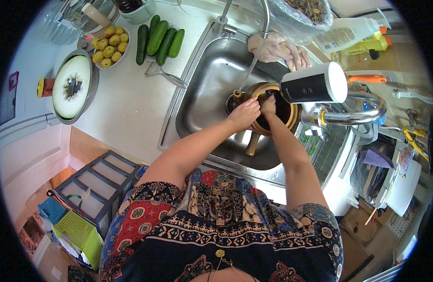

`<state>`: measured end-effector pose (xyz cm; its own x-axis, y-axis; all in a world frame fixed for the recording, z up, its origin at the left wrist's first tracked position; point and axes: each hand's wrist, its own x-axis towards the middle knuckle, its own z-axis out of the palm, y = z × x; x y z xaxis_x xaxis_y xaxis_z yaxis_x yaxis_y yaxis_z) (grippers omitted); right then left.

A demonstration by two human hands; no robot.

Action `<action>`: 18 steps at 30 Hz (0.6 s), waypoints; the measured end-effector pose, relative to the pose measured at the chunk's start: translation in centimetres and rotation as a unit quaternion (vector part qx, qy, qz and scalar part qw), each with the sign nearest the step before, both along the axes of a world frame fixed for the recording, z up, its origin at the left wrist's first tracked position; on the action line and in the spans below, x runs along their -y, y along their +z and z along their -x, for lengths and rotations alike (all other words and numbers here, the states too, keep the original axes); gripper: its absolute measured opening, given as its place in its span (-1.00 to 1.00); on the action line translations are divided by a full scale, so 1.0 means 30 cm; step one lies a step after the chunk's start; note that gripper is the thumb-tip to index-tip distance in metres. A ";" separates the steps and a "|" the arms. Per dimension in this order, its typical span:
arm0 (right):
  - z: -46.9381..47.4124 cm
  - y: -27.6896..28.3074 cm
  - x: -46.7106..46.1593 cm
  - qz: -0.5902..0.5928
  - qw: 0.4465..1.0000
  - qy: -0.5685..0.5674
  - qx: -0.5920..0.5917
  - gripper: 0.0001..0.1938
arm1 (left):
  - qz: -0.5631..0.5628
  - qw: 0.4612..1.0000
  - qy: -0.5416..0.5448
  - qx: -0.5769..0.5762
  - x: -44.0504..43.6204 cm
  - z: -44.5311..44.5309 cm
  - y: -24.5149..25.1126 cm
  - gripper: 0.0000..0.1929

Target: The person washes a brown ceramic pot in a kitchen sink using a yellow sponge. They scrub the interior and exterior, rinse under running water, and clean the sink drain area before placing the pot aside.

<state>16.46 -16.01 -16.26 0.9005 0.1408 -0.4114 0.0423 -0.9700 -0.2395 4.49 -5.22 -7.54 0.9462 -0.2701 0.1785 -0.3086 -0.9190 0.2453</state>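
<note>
A brown ceramic pot (293, 121) with a pale tan rim, a short spout and a stub handle (252, 143) stands in the steel sink (202, 102). The fingers of my left hand (245, 113) rest at the pot's rim, on the spout side. Inside the dark opening is my right hand (268, 104); its fingers are partly hidden, so whether it holds anything cannot be told. A thin stream of water (251, 68) falls from the slim tap (265, 21) near the spout. A dark round item, partly hidden, lies beside the pot under the spout.
A white-and-black tap unit (313, 84) overhangs the sink's right side. A cloth (273, 49) lies on the back rim. Left on the counter are a peeler (167, 74), cucumbers (158, 40), a bowl of small yellow fruit (111, 46) and a cut winter melon (72, 86). Right is a wire rack (324, 151).
</note>
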 end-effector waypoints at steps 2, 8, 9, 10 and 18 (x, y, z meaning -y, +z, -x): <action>-0.028 -0.207 0.020 -0.027 0.988 -0.144 -0.049 -0.59 | 0.028 0.999 -0.033 -0.010 0.008 -0.017 0.027 -0.52; -0.008 -0.173 -0.090 -0.535 0.615 -0.510 -0.275 -0.66 | 0.108 0.993 -0.053 -0.012 -0.033 -0.005 0.019 -0.50; -0.020 -0.127 -0.085 -0.573 0.572 -0.518 -0.275 -0.66 | 0.115 0.991 -0.063 -0.022 -0.031 -0.008 0.014 -0.49; -0.027 -0.079 -0.075 -0.608 0.534 -0.518 -0.278 -0.67 | 0.129 0.989 -0.063 -0.024 -0.033 -0.009 0.009 -0.49; 0.070 0.280 0.080 -0.746 0.457 -0.343 -0.342 -0.63 | 0.183 0.980 -0.072 -0.017 -0.043 -0.008 0.016 -0.41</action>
<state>14.36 -18.43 -7.86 0.6752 0.5054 -0.5373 -0.7296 0.5646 -0.3858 4.73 -3.95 -7.04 0.9096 -0.3257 0.2579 -0.4154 -0.7144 0.5631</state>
